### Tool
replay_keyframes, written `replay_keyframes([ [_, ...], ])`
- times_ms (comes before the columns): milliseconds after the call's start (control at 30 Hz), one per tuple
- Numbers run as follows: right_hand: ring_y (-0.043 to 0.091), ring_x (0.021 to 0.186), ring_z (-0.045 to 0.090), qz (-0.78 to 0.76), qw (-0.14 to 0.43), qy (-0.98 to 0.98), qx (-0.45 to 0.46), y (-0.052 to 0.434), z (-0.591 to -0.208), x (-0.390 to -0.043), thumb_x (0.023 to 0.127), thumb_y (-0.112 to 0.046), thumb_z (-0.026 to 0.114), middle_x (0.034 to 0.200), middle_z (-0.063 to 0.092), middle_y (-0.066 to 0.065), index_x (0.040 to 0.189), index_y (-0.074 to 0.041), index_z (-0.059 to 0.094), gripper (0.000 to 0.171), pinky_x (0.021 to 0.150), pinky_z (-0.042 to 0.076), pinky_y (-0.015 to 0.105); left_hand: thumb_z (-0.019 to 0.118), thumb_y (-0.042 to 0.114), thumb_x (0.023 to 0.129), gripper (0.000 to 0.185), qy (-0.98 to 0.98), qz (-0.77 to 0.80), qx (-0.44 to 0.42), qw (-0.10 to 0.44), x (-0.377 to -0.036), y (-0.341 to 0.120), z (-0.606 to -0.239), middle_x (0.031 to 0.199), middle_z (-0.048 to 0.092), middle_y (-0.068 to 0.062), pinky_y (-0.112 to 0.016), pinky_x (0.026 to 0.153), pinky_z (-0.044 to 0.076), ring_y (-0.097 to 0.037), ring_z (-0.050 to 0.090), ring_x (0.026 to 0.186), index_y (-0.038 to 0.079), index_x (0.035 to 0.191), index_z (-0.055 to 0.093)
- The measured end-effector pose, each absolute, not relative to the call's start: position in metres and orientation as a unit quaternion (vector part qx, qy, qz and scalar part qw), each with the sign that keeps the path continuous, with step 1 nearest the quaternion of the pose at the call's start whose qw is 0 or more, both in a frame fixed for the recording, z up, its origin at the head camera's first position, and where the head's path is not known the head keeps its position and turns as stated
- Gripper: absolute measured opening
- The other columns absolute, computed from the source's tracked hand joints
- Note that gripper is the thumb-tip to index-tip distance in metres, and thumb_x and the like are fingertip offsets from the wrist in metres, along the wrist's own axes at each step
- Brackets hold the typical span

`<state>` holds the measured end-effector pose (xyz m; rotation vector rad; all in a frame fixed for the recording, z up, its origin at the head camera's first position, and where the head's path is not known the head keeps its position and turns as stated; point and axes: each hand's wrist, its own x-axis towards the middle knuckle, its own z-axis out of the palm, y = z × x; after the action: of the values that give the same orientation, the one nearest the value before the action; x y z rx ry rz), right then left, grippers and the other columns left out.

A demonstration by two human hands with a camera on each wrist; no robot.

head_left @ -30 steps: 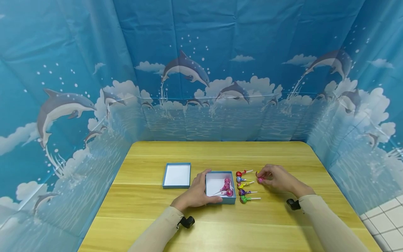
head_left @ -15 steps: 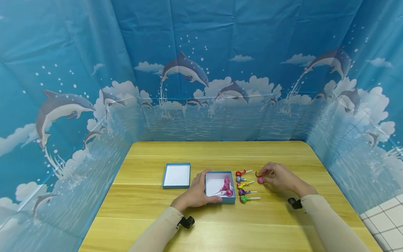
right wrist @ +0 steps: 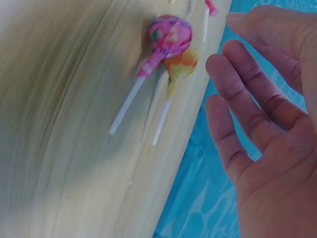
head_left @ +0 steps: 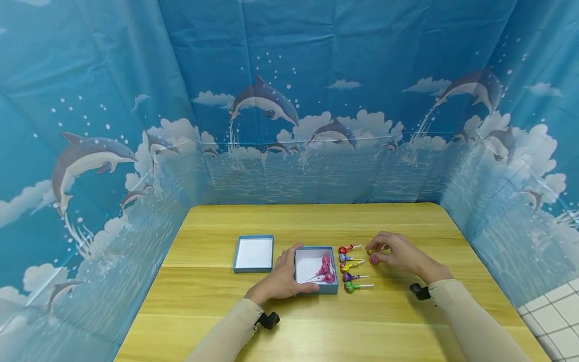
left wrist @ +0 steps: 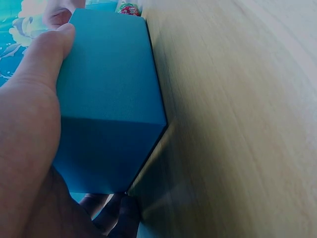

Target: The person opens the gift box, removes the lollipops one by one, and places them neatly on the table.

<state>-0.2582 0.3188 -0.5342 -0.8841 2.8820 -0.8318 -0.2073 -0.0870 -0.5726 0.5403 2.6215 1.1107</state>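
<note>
Box (head_left: 316,289) holds pink lollipops (head_left: 326,269).

On the tabletop (head_left: 217,311) before you: open box (head_left: 316,269) at centre, two lollipops (head_left: 326,271) lying inside it against its right wall. Box lid (head_left: 254,253) just left of the box, apart from it. Right of the box, a front-to-back column of five lollipops (head_left: 350,267), sticks pointing right. Two more lollipops (head_left: 373,255) farther right, under your right hand (head_left: 398,254). Your left hand (head_left: 280,279) grips the box's left wall.
</note>
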Motion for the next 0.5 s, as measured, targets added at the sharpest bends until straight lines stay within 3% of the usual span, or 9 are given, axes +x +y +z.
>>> replay_keyframes([
  [167, 0.016, 0.102, 0.079, -0.260, 0.011, 0.917, -0.301, 0.306, -0.531, -0.255, 0.107, -0.008, 0.085, 0.117, 0.083, 0.001, 0.124, -0.011, 0.086, 0.017, 0.091, 0.070, 0.050, 0.094, 0.066, 0.093, 0.129, 0.896, 0.383, 0.180, 0.133, -0.203, -0.087, -0.574, 0.181, 0.039, -0.018, -0.066, 0.128, 0.051, -0.038, 0.047, 0.160, 0.024, 0.187, 0.016],
  [333, 0.011, 0.097, 0.074, -0.245, 0.007, 0.917, -0.316, 0.287, -0.521, -0.253, 0.109, -0.012, 0.083, 0.114, 0.081, 0.000, 0.125, -0.013, 0.086, 0.016, 0.082, 0.066, 0.038, 0.093, 0.066, 0.093, 0.128, 0.896, 0.383, 0.182, 0.131, -0.205, -0.086, -0.573, 0.183, 0.038, -0.018, -0.067, 0.130, 0.049, -0.039, 0.044, 0.164, 0.025, 0.187, 0.015],
  [500, 0.025, 0.103, 0.079, -0.242, 0.022, 0.910, -0.337, 0.266, -0.515, -0.254, 0.110, -0.011, 0.082, 0.118, 0.081, 0.006, 0.126, -0.010, 0.086, 0.017, 0.088, 0.069, 0.045, 0.093, 0.067, 0.093, 0.129, 0.896, 0.384, 0.181, 0.132, -0.208, -0.088, -0.572, 0.183, 0.037, -0.018, -0.067, 0.130, 0.049, -0.040, 0.043, 0.165, 0.027, 0.187, 0.015],
])
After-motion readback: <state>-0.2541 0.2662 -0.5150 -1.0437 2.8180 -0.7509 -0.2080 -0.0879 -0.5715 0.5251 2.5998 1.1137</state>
